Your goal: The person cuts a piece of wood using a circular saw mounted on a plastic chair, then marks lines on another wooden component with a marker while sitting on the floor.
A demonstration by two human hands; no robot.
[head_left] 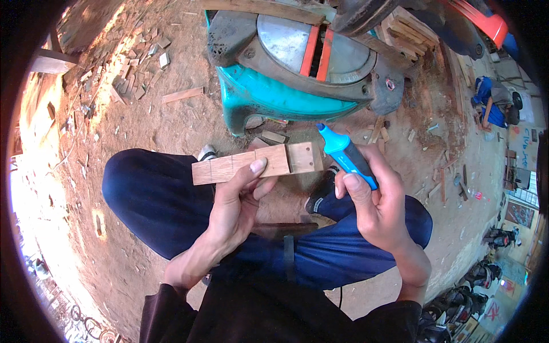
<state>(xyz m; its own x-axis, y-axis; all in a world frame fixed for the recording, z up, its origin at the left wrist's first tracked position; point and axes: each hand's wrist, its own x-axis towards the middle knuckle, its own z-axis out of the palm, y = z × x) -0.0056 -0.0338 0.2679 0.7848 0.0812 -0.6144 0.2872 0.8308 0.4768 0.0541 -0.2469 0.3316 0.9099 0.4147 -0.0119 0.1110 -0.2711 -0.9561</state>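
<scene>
My left hand (240, 203) grips two small wooden pieces, one lying over the other. The upper wood block (229, 167) has thin dark lines drawn across it and points to the left. From beneath its right end sticks out a paler wood strip (304, 157) with small dark dots or holes. My right hand (377, 200) is closed around a blue marker (345, 151) with a dark grip. The marker's dark tip is bare and points up and left, just beside the strip's right end, apart from it.
Ahead stands a teal miter saw (286, 91) with a round metal table and orange inserts. Wood offcuts (134, 74) lie scattered on the dirt floor at the left. Stacked boards (409, 31) are behind the saw. Another person (494, 106) crouches at the far right; motorcycles (457, 306) stand at lower right.
</scene>
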